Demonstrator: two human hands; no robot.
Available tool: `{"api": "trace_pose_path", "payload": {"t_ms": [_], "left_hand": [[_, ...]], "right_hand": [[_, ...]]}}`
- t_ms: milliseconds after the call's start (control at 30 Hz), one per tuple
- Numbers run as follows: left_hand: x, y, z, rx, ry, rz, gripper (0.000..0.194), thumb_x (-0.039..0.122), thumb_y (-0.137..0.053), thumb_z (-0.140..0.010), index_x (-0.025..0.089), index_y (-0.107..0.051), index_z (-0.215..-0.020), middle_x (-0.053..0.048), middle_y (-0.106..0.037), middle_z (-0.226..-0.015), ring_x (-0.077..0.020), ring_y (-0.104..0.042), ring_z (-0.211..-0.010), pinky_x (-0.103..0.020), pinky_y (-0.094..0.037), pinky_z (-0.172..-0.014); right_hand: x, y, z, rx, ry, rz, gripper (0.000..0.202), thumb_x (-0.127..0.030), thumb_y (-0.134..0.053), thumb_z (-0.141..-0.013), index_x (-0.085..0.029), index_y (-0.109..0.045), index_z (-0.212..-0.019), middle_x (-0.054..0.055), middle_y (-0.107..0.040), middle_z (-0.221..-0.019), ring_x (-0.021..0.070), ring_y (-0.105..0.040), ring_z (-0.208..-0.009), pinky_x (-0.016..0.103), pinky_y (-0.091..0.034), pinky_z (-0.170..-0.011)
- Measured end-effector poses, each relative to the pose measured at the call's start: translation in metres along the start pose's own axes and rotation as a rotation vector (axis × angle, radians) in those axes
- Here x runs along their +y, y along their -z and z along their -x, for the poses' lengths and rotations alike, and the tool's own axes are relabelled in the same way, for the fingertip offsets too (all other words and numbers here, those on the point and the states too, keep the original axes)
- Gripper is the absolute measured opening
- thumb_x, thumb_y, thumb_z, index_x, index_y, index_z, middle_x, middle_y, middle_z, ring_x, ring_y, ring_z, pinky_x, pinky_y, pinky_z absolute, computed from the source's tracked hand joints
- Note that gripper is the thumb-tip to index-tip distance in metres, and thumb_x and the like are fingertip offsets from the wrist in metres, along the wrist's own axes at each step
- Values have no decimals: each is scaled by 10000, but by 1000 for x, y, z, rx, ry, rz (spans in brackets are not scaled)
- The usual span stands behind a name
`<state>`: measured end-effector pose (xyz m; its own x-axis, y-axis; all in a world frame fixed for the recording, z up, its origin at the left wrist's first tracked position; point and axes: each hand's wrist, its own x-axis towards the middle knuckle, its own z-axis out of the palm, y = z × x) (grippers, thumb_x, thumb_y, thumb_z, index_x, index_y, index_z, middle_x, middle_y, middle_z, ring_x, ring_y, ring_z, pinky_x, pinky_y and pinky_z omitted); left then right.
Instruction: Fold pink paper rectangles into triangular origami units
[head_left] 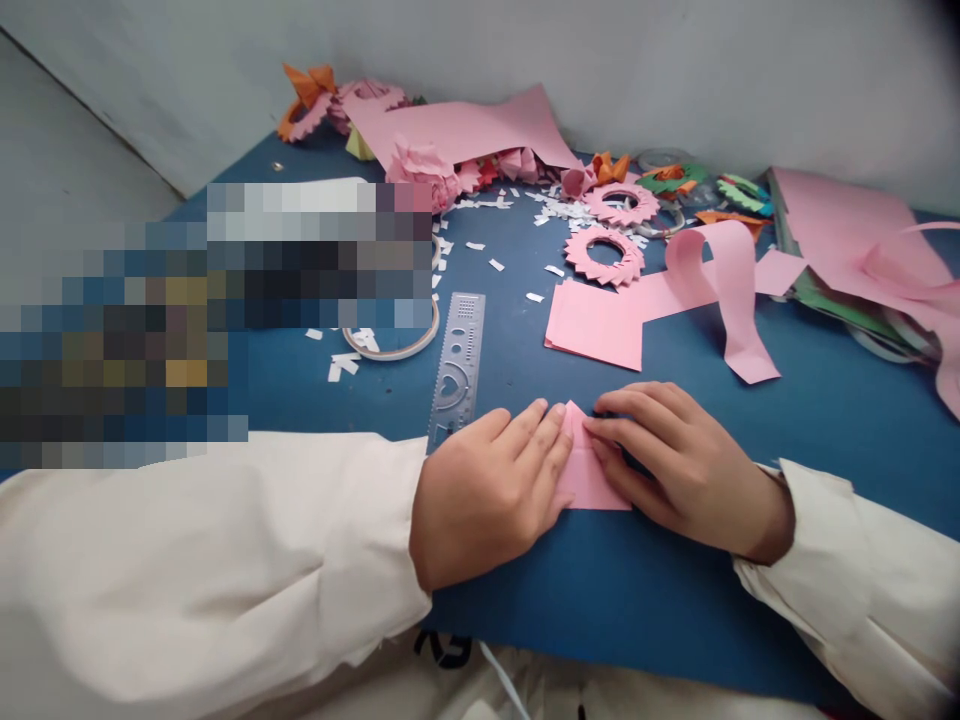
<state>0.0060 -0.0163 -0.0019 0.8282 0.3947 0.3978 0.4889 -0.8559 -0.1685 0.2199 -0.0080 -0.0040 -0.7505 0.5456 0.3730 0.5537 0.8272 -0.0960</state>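
Note:
A small pink paper (589,482) lies on the blue table near its front edge, its top folded to a point. Across its left part my left hand (499,490) rests flat, fingers stretched out and pressing it down. My right hand (675,465) pinches the folded edge at the upper right of the paper between thumb and fingers. Just beyond the hands is a stack of pink paper squares (596,328). A clear plastic ruler (456,355) lies left of the stack, its lower end behind my left hand.
Pink paper rings (604,258), white scraps (555,270) and a curled pink strip (731,270) lie farther back. A tape roll (394,353) is at the left, by a blurred-out area. Pink sheets (855,220) lie at the right, before the wall.

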Motion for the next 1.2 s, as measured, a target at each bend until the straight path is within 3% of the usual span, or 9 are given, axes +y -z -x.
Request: {"api": "trace_pose_path", "payload": {"t_ms": [300, 467, 633, 967, 1200], "left_hand": [[1, 5, 2, 112, 23, 97, 238, 193, -483, -860, 53, -672, -898, -154, -662, -992, -260, -653, -895, -338, -582, -639], [1, 3, 2, 86, -53, 59, 217, 185, -505, -857, 45, -662, -912, -183, -659, -984, -261, -639, -934, -335, -577, -666], [-2, 3, -1, 84, -36, 111, 216, 166, -474, -873, 64, -662, -897, -138, -676, -947, -232, -635, -921, -341, -568, -723], [-2, 0, 0, 86, -36, 95, 217, 147, -479, -875, 39, -651, -950, -171, -645, -1035, -243, -624, -964, -342, -571, -734], [-2, 0, 0, 77, -59, 91, 233, 156, -468, -884, 27, -641, -970, -186, -632, -1053, -238, -616, -993, -329, -572, -750]], "right_hand": [[0, 1, 0, 4, 13, 8, 177, -135, -505, -824, -86, -544, -988, 131, -573, -974, 224, -509, -919, 399, -466, -755], [0, 1, 0, 6, -1, -1, 165, -152, -492, -837, -123, -549, -990, 113, -591, -1026, 220, -518, -985, 388, -462, -796], [-1, 1, 0, 14, 12, -8, 196, -157, -519, -829, -111, -554, -1016, 107, -603, -1095, 227, -513, -1067, 385, -442, -841], [0, 0, 3, 76, -4, -6, 211, -150, -549, -823, -153, -563, -1033, 66, -643, -1053, 175, -586, -980, 348, -455, -816], [1, 0, 6, 50, 91, 38, 255, -90, -521, -817, -119, -552, -1069, 81, -628, -1091, 198, -569, -1039, 375, -445, -859]]}}
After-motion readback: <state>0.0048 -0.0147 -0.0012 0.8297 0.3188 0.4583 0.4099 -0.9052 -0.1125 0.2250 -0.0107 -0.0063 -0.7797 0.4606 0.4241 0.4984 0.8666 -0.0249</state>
